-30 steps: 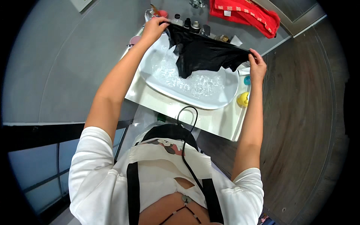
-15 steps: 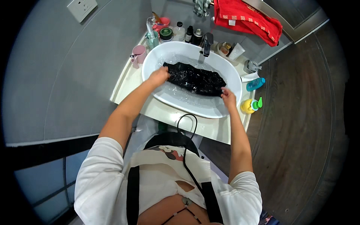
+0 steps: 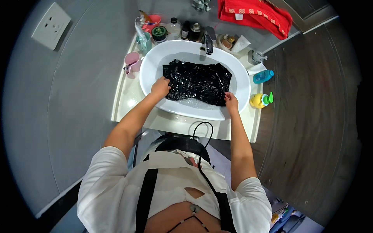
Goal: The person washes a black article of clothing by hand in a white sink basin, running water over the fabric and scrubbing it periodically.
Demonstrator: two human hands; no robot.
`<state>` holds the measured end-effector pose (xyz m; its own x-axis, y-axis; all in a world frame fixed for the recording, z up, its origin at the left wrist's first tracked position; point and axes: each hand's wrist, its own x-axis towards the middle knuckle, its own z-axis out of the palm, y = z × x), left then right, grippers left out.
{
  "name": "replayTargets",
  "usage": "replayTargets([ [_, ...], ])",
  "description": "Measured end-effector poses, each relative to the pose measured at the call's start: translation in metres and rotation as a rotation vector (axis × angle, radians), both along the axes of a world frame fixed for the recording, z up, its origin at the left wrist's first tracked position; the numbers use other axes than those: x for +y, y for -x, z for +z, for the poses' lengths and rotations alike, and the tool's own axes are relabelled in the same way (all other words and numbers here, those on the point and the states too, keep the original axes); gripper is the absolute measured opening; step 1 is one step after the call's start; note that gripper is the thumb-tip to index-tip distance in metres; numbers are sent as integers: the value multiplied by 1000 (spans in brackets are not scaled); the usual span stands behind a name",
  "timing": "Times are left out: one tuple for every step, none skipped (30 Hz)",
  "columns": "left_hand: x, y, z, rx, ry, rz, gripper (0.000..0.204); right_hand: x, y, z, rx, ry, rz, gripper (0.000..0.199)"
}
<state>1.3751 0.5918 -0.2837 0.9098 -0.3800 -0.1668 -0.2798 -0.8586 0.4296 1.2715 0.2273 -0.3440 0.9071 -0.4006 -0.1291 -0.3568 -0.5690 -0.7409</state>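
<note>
A wet black garment (image 3: 196, 81) lies spread in the soapy water of a white oval basin (image 3: 237, 72). My left hand (image 3: 160, 87) grips its near left corner. My right hand (image 3: 230, 101) pinches its near right corner at the basin's front rim. A black tap (image 3: 208, 42) stands at the back of the basin, just beyond the cloth.
Around the basin stand a pink mug (image 3: 132, 62), a teal cup (image 3: 143, 39), dark jars and bottles (image 3: 186, 30), a blue bottle (image 3: 263, 76) and a yellow bottle (image 3: 259, 100). A red towel (image 3: 254, 14) hangs behind. A wall socket (image 3: 51, 26) sits far left.
The garment was held stretched up above the basin; both hands lowered it into the water, where it now lies spread out flatter.
</note>
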Motion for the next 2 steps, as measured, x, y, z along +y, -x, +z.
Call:
replayTargets([
  [-5, 2, -5, 37, -54, 31, 27, 0, -1, -4, 39, -23, -31, 26],
  [-10, 5, -9, 70, -112, 64, 29, 3, -3, -8, 76, -49, -60, 29],
])
